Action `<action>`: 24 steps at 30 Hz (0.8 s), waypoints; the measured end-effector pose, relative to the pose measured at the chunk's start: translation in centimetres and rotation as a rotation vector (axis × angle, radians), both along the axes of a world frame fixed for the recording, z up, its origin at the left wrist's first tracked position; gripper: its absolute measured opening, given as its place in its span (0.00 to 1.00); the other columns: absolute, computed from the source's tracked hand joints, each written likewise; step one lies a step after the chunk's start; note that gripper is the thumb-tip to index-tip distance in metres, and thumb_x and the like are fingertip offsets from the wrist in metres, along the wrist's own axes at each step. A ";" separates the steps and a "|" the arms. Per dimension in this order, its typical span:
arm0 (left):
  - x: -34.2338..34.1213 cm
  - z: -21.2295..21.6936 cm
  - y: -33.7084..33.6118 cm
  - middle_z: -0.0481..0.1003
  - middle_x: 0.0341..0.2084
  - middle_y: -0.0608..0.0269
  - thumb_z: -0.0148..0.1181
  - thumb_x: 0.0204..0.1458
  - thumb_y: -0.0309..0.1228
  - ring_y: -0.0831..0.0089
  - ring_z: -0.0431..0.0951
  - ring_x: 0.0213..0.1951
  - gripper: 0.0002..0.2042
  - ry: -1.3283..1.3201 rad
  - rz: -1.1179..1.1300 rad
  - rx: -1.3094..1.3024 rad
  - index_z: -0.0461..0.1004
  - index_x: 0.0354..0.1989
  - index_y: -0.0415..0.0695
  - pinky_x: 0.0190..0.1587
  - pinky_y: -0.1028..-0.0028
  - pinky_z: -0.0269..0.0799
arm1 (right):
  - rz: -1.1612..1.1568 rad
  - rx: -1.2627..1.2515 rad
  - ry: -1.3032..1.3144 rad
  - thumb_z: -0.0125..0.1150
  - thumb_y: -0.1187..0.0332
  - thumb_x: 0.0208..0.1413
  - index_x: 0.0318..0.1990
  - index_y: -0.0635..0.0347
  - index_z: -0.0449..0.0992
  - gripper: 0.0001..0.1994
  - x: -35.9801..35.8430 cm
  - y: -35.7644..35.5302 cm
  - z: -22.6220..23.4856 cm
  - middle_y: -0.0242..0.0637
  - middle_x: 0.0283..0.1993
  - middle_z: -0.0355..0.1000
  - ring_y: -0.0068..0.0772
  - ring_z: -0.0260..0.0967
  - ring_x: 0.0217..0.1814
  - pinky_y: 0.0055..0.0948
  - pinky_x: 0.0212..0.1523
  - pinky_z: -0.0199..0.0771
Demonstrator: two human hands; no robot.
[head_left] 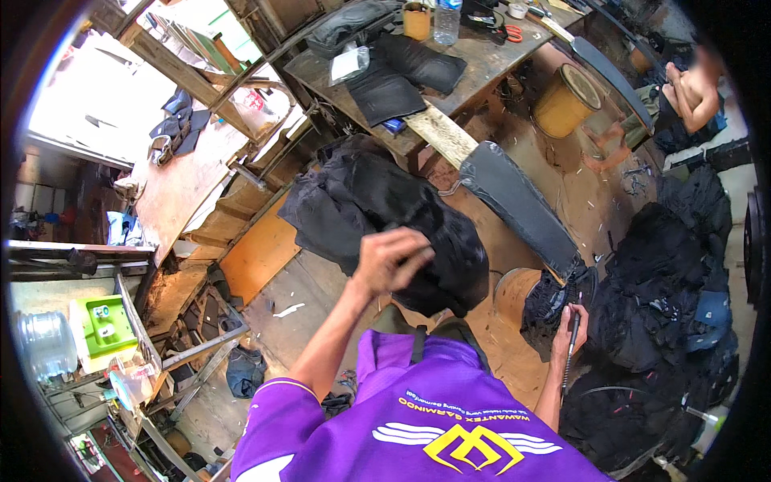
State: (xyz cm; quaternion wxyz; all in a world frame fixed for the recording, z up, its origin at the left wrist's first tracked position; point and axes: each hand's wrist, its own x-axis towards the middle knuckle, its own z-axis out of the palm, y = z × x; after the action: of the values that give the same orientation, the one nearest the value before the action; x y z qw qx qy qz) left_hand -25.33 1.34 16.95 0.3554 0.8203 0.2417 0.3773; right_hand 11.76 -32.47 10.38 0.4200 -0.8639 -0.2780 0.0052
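My left hand (393,261) is in front of my chest, over a heap of black cloth (401,213). Its fingers are loosely bent and a little blurred, with a gap between them and nothing seen in the hand. In my right hand (569,328) is a slim, dark pen-like tool (572,341) with a ribbed flexible lower part that runs down along my forearm. Just beyond that hand, a bunched black garment (554,305) hangs about the near end of a long board (522,201) wrapped in dark covering. The tool's tip is too small to make out.
A tan drum (514,296) stands under the board's end, another (566,100) farther back. Black garments (658,281) pile up on the right. The worktable (482,72) carries dark cloth pieces, a bottle (446,20) and orange-handled scissors (510,33). Another person (699,96) sits at far right.
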 end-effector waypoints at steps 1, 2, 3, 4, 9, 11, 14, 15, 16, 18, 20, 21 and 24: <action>-2.2 0.9 2.5 0.86 0.37 0.53 0.76 0.56 0.24 0.57 0.89 0.39 0.06 -0.031 0.070 -0.005 0.86 0.39 0.38 0.42 0.65 0.84 | -0.003 -0.032 -0.006 0.71 0.67 0.69 0.52 0.61 0.82 0.10 -1.3 0.9 0.8 0.39 0.45 0.84 0.34 0.82 0.47 0.35 0.54 0.81; -4.4 1.4 4.9 0.86 0.36 0.52 0.76 0.56 0.23 0.58 0.89 0.39 0.06 -0.052 0.137 0.006 0.86 0.39 0.37 0.43 0.66 0.84 | -0.019 -0.074 -0.019 0.71 0.67 0.69 0.52 0.61 0.82 0.10 -2.6 1.6 1.4 0.39 0.45 0.84 0.33 0.82 0.47 0.35 0.53 0.81; -6.4 1.6 7.4 0.86 0.36 0.52 0.76 0.56 0.24 0.58 0.88 0.39 0.06 -0.060 0.215 0.020 0.86 0.38 0.36 0.44 0.66 0.83 | -0.002 -0.046 -0.019 0.71 0.67 0.70 0.52 0.60 0.82 0.10 -4.0 2.3 1.9 0.38 0.44 0.83 0.32 0.81 0.47 0.35 0.53 0.81; -8.6 1.3 9.7 0.87 0.38 0.50 0.76 0.58 0.25 0.60 0.88 0.42 0.08 -0.048 0.274 0.016 0.86 0.41 0.33 0.48 0.66 0.81 | 0.003 -0.025 -0.027 0.71 0.67 0.70 0.53 0.60 0.82 0.10 -5.3 2.9 2.1 0.37 0.43 0.83 0.30 0.80 0.47 0.34 0.53 0.80; -17.6 -7.0 21.8 0.86 0.54 0.48 0.77 0.60 0.40 0.54 0.84 0.59 0.22 0.360 0.583 0.020 0.86 0.55 0.37 0.64 0.59 0.76 | -0.052 -0.066 -0.047 0.72 0.69 0.68 0.50 0.60 0.83 0.09 -10.7 3.5 2.0 0.40 0.44 0.84 0.35 0.82 0.46 0.36 0.54 0.81; -19.7 -12.9 23.3 0.74 0.71 0.41 0.74 0.60 0.52 0.47 0.72 0.72 0.40 0.640 0.623 0.091 0.71 0.75 0.41 0.74 0.51 0.66 | -0.033 -0.019 -0.024 0.72 0.68 0.68 0.50 0.62 0.82 0.09 -12.2 2.9 1.4 0.40 0.45 0.84 0.36 0.82 0.49 0.36 0.57 0.80; -18.7 -22.0 19.8 0.55 0.80 0.25 0.66 0.63 0.60 0.28 0.57 0.79 0.49 0.937 0.677 -0.215 0.55 0.85 0.45 0.77 0.33 0.55 | -0.057 -0.024 -0.037 0.72 0.67 0.68 0.50 0.63 0.82 0.10 -13.6 1.3 0.6 0.40 0.47 0.83 0.36 0.81 0.51 0.37 0.58 0.79; -17.3 -24.5 17.1 0.54 0.81 0.25 0.66 0.64 0.60 0.25 0.56 0.79 0.47 1.031 0.604 -0.159 0.57 0.83 0.45 0.76 0.28 0.53 | -0.065 -0.009 -0.047 0.72 0.67 0.68 0.50 0.63 0.82 0.10 -13.9 0.6 0.4 0.40 0.47 0.83 0.35 0.81 0.51 0.37 0.58 0.79; -15.2 -26.6 13.6 0.53 0.81 0.26 0.67 0.63 0.59 0.25 0.55 0.79 0.46 0.996 0.537 -0.068 0.58 0.83 0.46 0.74 0.25 0.53 | -0.086 -0.003 -0.063 0.72 0.67 0.68 0.50 0.63 0.82 0.11 -14.3 -0.3 0.1 0.41 0.47 0.82 0.35 0.80 0.51 0.37 0.58 0.79; -10.0 -29.4 6.9 0.50 0.83 0.29 0.71 0.60 0.56 0.25 0.50 0.81 0.46 0.895 0.272 -0.064 0.59 0.82 0.49 0.75 0.25 0.53 | -0.147 -0.009 -0.013 0.72 0.66 0.69 0.51 0.64 0.82 0.11 -14.7 -2.1 -0.5 0.39 0.47 0.82 0.33 0.79 0.50 0.35 0.57 0.78; -4.8 -30.3 1.4 0.48 0.84 0.34 0.70 0.59 0.60 0.23 0.47 0.81 0.45 0.935 -0.173 -0.138 0.61 0.82 0.55 0.76 0.24 0.51 | -0.259 -0.024 0.033 0.71 0.64 0.70 0.52 0.63 0.83 0.12 -14.9 -4.1 -1.4 0.38 0.47 0.82 0.31 0.78 0.50 0.33 0.57 0.77; -2.3 -30.3 -0.9 0.46 0.85 0.34 0.69 0.60 0.63 0.27 0.47 0.82 0.42 0.942 -0.369 -0.192 0.67 0.79 0.57 0.76 0.23 0.50 | -0.362 -0.036 0.049 0.70 0.62 0.72 0.52 0.62 0.84 0.12 -14.5 -5.3 -1.9 0.37 0.47 0.82 0.29 0.78 0.50 0.32 0.57 0.77; 4.0 -29.6 -4.4 0.48 0.85 0.36 0.69 0.61 0.62 0.35 0.49 0.83 0.39 0.820 -0.701 -0.099 0.72 0.77 0.58 0.78 0.32 0.53 | -0.496 0.090 0.021 0.67 0.60 0.75 0.54 0.60 0.84 0.13 -12.6 -9.0 -3.9 0.33 0.46 0.83 0.25 0.78 0.50 0.30 0.56 0.77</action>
State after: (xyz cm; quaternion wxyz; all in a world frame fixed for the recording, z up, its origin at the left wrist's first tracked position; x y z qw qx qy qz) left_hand -21.31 -3.10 -12.68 0.3748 0.9140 0.0901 -0.1266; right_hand -0.82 -41.45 6.52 0.4494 -0.8859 -0.0533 -0.1015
